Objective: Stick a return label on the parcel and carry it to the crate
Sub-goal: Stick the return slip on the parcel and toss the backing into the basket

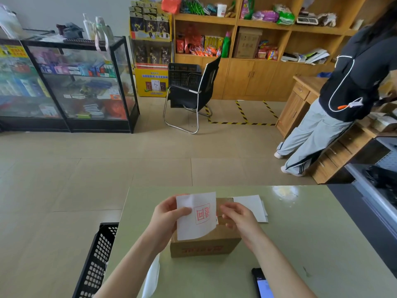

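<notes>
Over table (300,233), left hand (166,220) holds label (196,216) above parcel (206,246).

Both forearms are bare from the bottom edge of the view up to the wrists, with no sleeve showing on either. The left hand (166,214) and right hand (239,216) wear no gloves, and no rings, watch or bracelet seem to be worn, though the fingers are somewhat blurred. Nails look short and unpainted.

Beige tiled floor (107,168), glass display cabinets (71,82), wooden shelving (268,26), black chair (193,93).
</notes>
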